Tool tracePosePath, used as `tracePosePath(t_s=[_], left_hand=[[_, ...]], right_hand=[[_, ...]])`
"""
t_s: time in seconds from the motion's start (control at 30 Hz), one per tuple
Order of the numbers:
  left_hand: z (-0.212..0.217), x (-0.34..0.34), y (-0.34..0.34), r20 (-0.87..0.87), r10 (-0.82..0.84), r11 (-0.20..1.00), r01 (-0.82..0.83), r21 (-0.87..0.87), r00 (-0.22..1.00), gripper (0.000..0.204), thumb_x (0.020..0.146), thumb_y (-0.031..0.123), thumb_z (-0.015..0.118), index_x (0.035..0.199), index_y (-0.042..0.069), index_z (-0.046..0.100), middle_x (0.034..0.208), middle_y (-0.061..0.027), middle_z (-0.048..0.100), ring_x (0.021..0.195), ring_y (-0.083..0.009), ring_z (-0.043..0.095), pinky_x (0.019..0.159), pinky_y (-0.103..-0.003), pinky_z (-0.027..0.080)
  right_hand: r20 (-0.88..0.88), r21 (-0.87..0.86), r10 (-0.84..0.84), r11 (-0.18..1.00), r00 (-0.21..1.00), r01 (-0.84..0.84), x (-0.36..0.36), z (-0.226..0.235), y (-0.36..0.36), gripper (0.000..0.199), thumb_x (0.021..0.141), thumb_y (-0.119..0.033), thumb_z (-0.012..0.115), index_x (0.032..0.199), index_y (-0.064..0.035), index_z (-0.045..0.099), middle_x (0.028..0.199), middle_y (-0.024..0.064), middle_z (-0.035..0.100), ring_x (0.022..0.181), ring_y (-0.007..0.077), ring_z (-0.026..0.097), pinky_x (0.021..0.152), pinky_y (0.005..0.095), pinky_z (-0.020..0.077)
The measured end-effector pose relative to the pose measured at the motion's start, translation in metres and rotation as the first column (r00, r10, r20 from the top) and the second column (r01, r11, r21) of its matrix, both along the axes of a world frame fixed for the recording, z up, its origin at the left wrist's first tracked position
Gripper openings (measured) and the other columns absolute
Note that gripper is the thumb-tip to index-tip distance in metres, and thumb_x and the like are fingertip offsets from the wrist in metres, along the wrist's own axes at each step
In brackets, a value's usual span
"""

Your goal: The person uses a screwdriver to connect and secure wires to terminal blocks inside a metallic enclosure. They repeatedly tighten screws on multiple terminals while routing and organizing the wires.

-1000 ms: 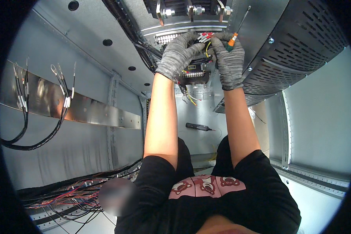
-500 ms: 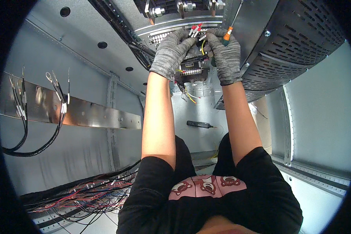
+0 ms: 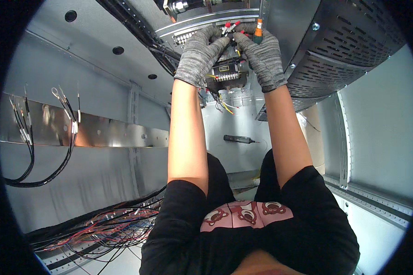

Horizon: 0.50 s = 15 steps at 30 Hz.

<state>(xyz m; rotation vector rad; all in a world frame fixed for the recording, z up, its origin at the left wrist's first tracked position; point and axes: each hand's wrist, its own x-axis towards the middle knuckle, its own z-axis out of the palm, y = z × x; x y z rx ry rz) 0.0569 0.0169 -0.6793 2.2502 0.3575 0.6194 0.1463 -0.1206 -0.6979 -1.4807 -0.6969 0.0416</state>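
Both my hands wear grey knitted gloves and meet at the far end of the cabinet. My left hand (image 3: 199, 55) has its thumb and fingers closed round the red-tipped wires (image 3: 230, 27). In my right hand (image 3: 264, 59) is a screwdriver (image 3: 258, 33) with an orange and green handle, lying between thumb and fingers; its shaft cannot be made out. The right fingertips bend in beside the same wires. A row of terminals (image 3: 184, 38) runs behind my left hand. Just below the hands sits a black device with a terminal strip (image 3: 226, 76), loose wires hanging under it.
A black pen-shaped power screwdriver (image 3: 238, 139) lies on the cabinet floor. Black perforated panels (image 3: 348, 46) bulge in on the right. Black cables with ring lugs (image 3: 71, 123) hang before a metal bar (image 3: 119, 133) at left. A tangle of wires (image 3: 110, 224) lies lower left.
The screwdriver in my right hand has swung more upright, and its shaft no longer shows. Both hands sit slightly higher in view, still at the red-tipped wires. The whole view has shifted a little.
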Motion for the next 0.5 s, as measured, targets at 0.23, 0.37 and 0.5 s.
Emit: tracePosePath(t_s=[0.23,0.37,0.5], left_hand=[[0.002,-0.007,0.004,0.155,0.011,0.974,0.025,-0.225,0.988,0.035,0.086,0.027,0.067,0.106,-0.001,0.063,0.089,-0.0159,0.067,0.081,-0.0236,0.063,0.076,-0.034,0.049],[0.006,-0.014,0.004,0.155,0.0,0.968,0.039,-0.247,0.988,0.026,0.089,0.019,0.064,0.105,-0.001,0.063,0.09,-0.0096,0.067,0.082,-0.0138,0.06,0.075,-0.027,0.048],[0.008,-0.017,0.002,0.147,-0.046,0.972,0.078,-0.223,0.988,0.024,0.09,0.017,0.063,0.108,0.001,0.062,0.092,-0.0088,0.068,0.084,-0.0127,0.062,0.077,-0.027,0.049]], right_hand=[[-0.145,0.019,-0.081,0.996,0.986,0.085,-0.005,0.003,-0.002,0.019,0.082,-0.016,0.073,0.095,-0.0035,0.066,0.071,0.0025,0.064,0.057,0.0071,0.058,0.051,0.021,0.0468],[-0.217,0.014,-0.094,0.995,0.972,0.1,-0.003,0.0,-0.003,0.019,0.079,-0.018,0.074,0.093,-0.0058,0.07,0.075,0.0048,0.068,0.065,0.0115,0.064,0.06,0.0259,0.0527],[-0.17,0.068,-0.068,0.994,0.983,0.08,-0.001,-0.002,-0.001,0.02,0.081,-0.014,0.073,0.096,-0.0026,0.065,0.074,0.005,0.067,0.063,0.0091,0.063,0.052,0.0215,0.0486]])
